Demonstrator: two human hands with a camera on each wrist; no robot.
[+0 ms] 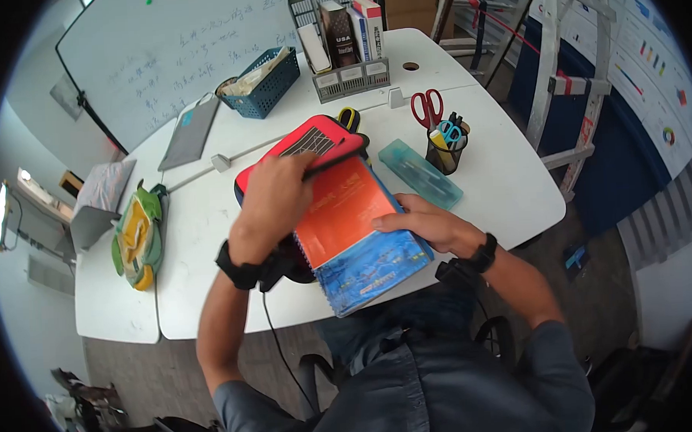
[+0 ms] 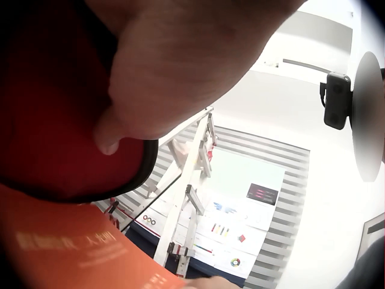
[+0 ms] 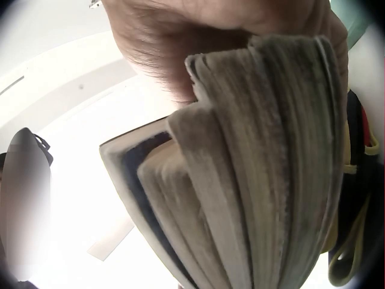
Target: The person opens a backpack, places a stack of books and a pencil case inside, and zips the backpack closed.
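Observation:
In the head view a red bag with black trim lies on the white table, its mouth towards me. My left hand grips the edge of the bag's mouth. An orange book lies on top of a blue book, their far ends at the bag's mouth. My right hand holds both books by their right edge. The left wrist view shows my left hand on the red bag above the orange book. In the right wrist view my right hand clasps the books' page edges.
A pen cup with red scissors and a teal pencil case stand right of the bag. Behind are a blue basket, a grey file rack with books and a grey folder. A green-yellow soft bag lies at the left.

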